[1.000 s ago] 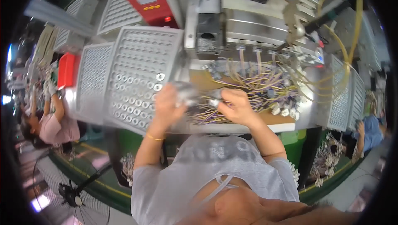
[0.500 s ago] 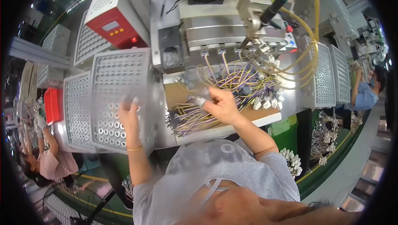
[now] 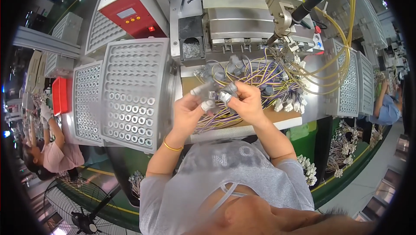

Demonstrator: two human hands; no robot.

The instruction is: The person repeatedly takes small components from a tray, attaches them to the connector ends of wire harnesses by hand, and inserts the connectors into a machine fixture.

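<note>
My left hand (image 3: pixel 189 110) and my right hand (image 3: pixel 243 100) meet above the workbench, fingertips wrapped in pale tape. Between them they pinch a small grey part (image 3: pixel 215 97) with thin wires trailing from it. Just behind lies a tangle of purple, yellow and white wires with white connectors (image 3: pixel 264 77). A grey perforated tray (image 3: pixel 135 92) holding several small metal rings stands to the left of my left hand.
A grey machine (image 3: pixel 242 22) with a small bin of parts (image 3: pixel 191 48) sits at the back, a red-and-white box (image 3: pixel 132 7) left of it. More perforated trays (image 3: pixel 349 83) stand at the right. Other people work at far left (image 3: pixel 52 148) and far right (image 3: pixel 385 105). A fan (image 3: pixel 82 209) stands below.
My left hand left the ring tray and came right to meet my right hand. Both now hold the small part together over the wires.
</note>
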